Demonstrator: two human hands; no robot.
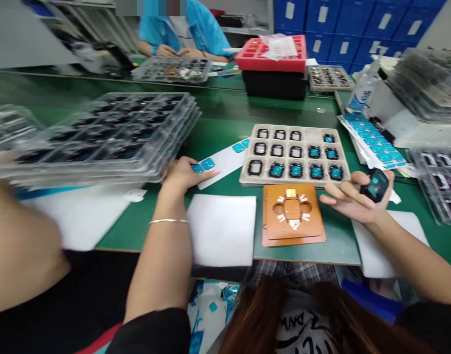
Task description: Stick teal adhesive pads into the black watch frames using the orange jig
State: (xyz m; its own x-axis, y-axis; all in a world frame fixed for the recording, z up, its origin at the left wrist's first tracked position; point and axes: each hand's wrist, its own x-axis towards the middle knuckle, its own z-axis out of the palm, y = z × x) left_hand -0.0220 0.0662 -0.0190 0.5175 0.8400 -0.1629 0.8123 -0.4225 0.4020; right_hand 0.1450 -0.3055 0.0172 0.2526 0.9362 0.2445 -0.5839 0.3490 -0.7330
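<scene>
My right hand point(358, 196) holds a black watch case point(375, 185) with a blue-green face, between thumb and fingers, raised over the bench's right side. My left hand point(182, 173) grips the left end of a white backing strip point(225, 164) carrying blue square film stickers point(208, 163). Between the hands stands a beige compartment tray point(247, 176) of black watch cases, several with blue film on them. In front of it lies an orange fixture point(294, 238) with a shaped recess and white pieces around it.
A neighbour's arm point(22, 241) reaches in at left beside stacked clear trays point(137, 169). White foam pads point(221, 231) lie at the front edge. Blue sticker sheets point(373, 140), a spray bottle point(361, 93) and more trays point(439, 196) occupy the right. Opposite sits a co-worker point(207, 34) near a red bin point(271, 64).
</scene>
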